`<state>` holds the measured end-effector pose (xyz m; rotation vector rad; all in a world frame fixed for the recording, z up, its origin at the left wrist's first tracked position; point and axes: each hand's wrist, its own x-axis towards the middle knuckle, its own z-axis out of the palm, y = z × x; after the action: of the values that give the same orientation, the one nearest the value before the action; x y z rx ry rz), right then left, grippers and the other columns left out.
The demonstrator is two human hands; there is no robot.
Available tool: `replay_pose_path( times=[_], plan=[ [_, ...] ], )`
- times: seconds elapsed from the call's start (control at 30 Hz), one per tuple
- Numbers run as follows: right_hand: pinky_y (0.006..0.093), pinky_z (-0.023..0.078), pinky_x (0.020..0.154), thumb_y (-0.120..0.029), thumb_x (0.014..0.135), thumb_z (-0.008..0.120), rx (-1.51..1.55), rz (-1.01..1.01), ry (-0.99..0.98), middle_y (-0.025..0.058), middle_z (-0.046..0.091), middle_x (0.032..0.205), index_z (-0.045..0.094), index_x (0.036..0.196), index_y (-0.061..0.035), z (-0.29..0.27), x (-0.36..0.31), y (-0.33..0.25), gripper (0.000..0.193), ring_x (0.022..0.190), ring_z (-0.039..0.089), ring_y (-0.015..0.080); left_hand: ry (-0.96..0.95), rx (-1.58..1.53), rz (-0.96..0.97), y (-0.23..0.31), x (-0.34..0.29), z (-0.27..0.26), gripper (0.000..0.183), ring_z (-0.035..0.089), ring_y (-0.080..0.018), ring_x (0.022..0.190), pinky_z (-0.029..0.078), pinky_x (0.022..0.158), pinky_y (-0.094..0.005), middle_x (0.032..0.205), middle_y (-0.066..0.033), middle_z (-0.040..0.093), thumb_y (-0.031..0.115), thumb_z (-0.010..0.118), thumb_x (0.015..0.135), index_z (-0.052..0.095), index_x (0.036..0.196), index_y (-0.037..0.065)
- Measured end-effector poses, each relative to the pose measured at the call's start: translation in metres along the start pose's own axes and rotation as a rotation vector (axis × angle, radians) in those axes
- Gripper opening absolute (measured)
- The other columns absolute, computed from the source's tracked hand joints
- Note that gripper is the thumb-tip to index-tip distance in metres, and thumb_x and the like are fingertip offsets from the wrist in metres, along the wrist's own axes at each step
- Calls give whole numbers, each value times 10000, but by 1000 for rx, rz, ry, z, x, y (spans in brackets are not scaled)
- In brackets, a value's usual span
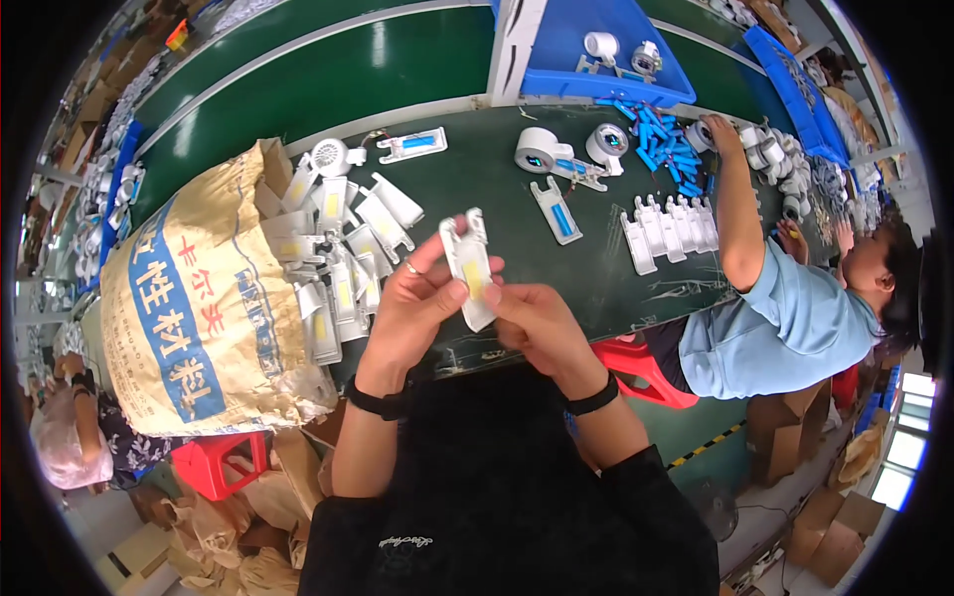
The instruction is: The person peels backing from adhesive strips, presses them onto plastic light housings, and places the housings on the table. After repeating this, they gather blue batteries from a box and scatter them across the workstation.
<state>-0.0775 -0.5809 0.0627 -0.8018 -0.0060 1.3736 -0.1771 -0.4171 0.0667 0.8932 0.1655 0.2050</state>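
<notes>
White elongated plastic case (465, 283) with a yellow rectangular strip (474, 270), held in both hands at the centre, against the dark-green table (477, 174). Fingers of the left hand (419, 296) are clamped on its left side; those of the right hand (537, 320) pinch its lower right edge. Clock positions are taken from this case. At nine o'clock, a tan printed sack (224, 308); between it and the left hand, a heap of similar white cases (348, 268). At eleven, a white case holding a blue cylinder (412, 143). At one, a blue plastic bin (596, 89). At two, an open white case with a blue cylindrical cell (559, 214) and, farther out, scattered blue cylindrical cells (658, 137). At three, a co-worker in a light-blue shirt (780, 323).
</notes>
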Motion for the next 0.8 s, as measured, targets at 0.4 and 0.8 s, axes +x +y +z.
replay_pose_path(
  times=[0.4, 0.8],
  plan=[
    [354, 390, 487, -95, 779, 800, -1660, -1178, 295, 12, 442, 599, 761, 926, -152, 6, -24, -16, 162, 524, 507, 195, 81, -19, -189, -17, 1, 1, 575, 699, -195, 1034, 600, 840, -334, 1214, -186, 693, 159, 667, 995, 446, 1520, 87],
    [299, 356, 465, -26, 770, 791, -1458, -1073, 308, 6, 478, 578, 750, 891, -100, 1, -20, -10, 147, 482, 467, 136, 77, 50, -245, -16, 4, 5, 582, 707, -202, 1040, 612, 852, -347, 1217, -160, 700, 163, 672, 993, 443, 1523, 95]
  ],
)
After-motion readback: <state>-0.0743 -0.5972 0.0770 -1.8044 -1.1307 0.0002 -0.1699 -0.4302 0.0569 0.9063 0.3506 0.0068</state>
